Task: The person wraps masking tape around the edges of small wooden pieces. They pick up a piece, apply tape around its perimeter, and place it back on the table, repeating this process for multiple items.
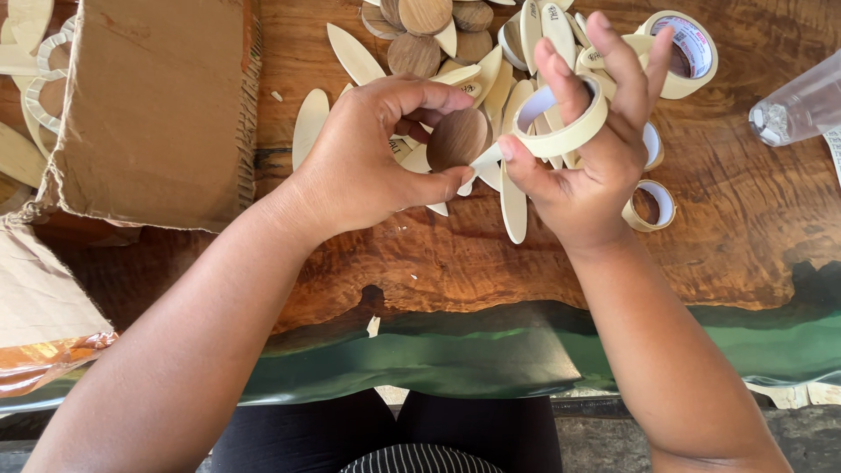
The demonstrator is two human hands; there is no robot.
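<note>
Head view: wooden disc (457, 138), tape roll (561, 123) above cluttered tabletop (491, 254).

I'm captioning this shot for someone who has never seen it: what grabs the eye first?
At centre, the left hand pinches a round dark wooden disc while the right hand holds a cream roll of masking tape against it. Behind them, pale leaf-shaped wooden pieces lie scattered on the glossy wood table; a torn cardboard box sits far left.

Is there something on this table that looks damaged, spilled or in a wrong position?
Nothing looks spilled. The cardboard piece at the left has torn, ragged edges. The pale wooden petals lie in a loose heap, not in order. The left hand holds a brown wooden disc; the right hand holds a tape roll.
</note>
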